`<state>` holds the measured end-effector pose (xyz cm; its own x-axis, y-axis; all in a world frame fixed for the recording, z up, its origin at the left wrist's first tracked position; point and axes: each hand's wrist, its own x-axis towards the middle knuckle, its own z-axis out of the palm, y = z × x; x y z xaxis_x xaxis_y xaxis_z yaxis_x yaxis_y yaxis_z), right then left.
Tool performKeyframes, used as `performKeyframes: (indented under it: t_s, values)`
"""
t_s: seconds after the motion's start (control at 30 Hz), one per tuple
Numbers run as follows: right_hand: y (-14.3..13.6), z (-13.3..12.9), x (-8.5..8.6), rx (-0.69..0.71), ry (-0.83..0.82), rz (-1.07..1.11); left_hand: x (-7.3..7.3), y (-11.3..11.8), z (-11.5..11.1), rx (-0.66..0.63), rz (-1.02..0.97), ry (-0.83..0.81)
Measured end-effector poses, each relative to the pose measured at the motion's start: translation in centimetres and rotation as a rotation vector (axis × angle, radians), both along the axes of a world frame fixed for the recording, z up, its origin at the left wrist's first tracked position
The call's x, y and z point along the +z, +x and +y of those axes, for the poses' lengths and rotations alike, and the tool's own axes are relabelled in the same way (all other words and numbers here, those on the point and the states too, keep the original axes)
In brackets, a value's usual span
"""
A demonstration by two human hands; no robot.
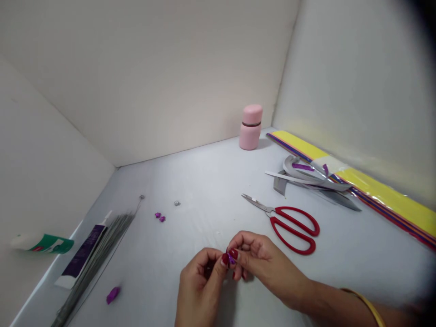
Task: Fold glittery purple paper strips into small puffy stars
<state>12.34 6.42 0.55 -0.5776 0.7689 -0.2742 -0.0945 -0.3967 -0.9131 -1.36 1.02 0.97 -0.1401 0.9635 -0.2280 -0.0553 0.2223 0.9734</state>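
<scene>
A small shiny purple piece [231, 259] is pinched between the thumbs and fingers of both hands, low in the middle of the view. My left hand [204, 284] holds it from the left, my right hand [257, 259] from the right, and the fingertips meet around it. Much of the piece is hidden by the fingers. Red-handled scissors [294, 227] lie beyond my right hand, blades apart only slightly or closed. Two little purple stars [160, 217] and a small silver one [176, 203] rest on the table to the left.
Grey wires [98, 259] and a purple-and-white tube [83, 256] lie at left, near a green-and-white object [51, 243] and a purple lump [112, 295]. A pink bottle [250, 128] stands behind. Silver and purple strips [306, 177] and yellow packs [378, 186] lie at right.
</scene>
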Motion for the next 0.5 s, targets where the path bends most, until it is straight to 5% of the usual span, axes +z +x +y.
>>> performKeyframes:
  t_s: [0.17,0.33,0.5]
  values:
    - [-0.09,-0.20,-0.03,0.021,-0.112,0.063,-0.52,-0.10,-0.24,-0.063,0.103,0.104]
    - [-0.14,-0.28,-0.25,0.201,-0.270,0.067,-0.63,-0.35,-0.30,-0.038,0.258,0.137]
    - [-0.09,-0.18,-0.20,0.229,-0.266,0.065,-0.97,-0.21,-0.18,-0.034,0.111,0.093]
